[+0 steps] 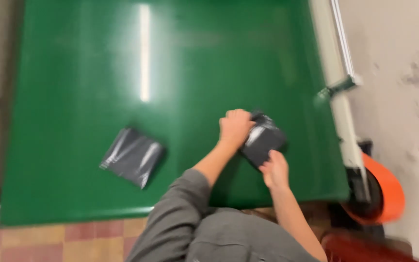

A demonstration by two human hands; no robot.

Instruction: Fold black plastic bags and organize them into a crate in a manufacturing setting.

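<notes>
Two dark grey bags lie on the green belt (73,97): one bag (133,156) alone to the left, well apart from the hands, and a second bag (263,140) near the belt's right edge. The left hand (235,127) is closed on that second bag's upper end, and the right hand (274,170) pinches its lower corner. A metal rail (338,82) and a pale wall (398,73) run along the right, an orange wheel (389,194) sits below them, and the floor (49,240) is tiled.
</notes>
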